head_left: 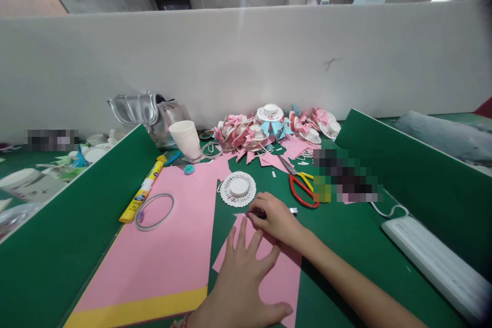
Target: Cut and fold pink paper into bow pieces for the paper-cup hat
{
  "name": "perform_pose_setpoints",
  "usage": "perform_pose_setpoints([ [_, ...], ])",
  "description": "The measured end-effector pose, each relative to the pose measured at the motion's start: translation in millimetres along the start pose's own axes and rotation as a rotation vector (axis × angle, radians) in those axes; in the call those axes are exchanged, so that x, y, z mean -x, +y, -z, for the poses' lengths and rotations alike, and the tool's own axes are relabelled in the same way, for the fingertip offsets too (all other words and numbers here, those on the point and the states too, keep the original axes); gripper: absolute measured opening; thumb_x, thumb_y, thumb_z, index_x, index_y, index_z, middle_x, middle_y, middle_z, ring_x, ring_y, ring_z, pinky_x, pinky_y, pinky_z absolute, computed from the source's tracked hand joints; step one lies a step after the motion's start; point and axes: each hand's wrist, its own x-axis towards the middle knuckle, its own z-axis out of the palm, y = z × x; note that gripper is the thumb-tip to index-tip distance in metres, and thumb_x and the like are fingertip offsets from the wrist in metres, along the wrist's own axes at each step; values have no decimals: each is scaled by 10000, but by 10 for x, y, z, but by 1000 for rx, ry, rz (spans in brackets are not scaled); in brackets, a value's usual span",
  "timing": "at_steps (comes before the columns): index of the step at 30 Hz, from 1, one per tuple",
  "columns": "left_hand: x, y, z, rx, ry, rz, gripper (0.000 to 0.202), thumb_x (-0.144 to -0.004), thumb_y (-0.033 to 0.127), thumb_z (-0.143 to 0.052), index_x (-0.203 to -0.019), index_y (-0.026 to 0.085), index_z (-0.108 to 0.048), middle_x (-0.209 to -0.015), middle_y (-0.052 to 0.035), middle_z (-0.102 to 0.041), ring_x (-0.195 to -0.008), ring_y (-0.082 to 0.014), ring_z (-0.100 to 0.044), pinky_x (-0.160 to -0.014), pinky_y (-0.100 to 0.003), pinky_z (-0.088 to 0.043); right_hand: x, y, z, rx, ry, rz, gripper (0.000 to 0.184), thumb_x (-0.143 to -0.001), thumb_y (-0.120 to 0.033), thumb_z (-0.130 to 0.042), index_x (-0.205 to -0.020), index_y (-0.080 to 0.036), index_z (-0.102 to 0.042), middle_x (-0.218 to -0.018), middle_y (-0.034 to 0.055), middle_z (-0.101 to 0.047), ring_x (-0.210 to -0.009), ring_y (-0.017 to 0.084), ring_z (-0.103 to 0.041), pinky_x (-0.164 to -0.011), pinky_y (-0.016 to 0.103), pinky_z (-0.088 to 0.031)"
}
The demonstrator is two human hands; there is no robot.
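Fingers (242, 236) spread wide, the left hand (241, 278) covers part of a flat pink paper sheet (283, 283), likely light, easily creased, best pressed near its edges; the right hand (274, 217) pinches a slim dark tool (259, 213).

The person's left hand (242, 266) is showing bare, with slender, tapering fingers (241, 240); at the wrist the person is wearing a narrow reddish band (185, 322), cropped by the lower edge and too small to identify. The right hand (273, 216) is likewise showing bare, its slim forearm (338, 266) lying uncovered by clothing.
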Motion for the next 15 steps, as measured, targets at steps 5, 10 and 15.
perform_pose_setpoints([
  [5,15,0,13,-11,11,-10,762,-581,564,-605,-1265,354,-344,-1403,-70,-195,-1257,-432,40,-952,-635,-130,-10,-2,-5,-4,-2,3,92,-765,-163,-514,-698,-181,-575,-732,11,-556,-746,144,-487,-625,241,-363],
  [10,14,5,20,-15,14,-7,767,-580,576,-598,-1269,356,-343,-1403,-65,-208,-1254,-442,15,-945,-640,-143,-14,2,-3,-7,-5,4,89,-762,-157,-517,-702,-180,-579,-735,13,-556,-750,146,-487,-628,243,-363],
  [15,4,4,14,-19,7,-7,793,-575,564,-609,-1283,368,-310,-1403,-69,-205,-1255,-438,19,-944,-641,-144,-14,-11,4,-8,-8,0,87,-757,-147,-521,-699,-176,-579,-731,14,-557,-754,145,-488,-632,241,-367],
])
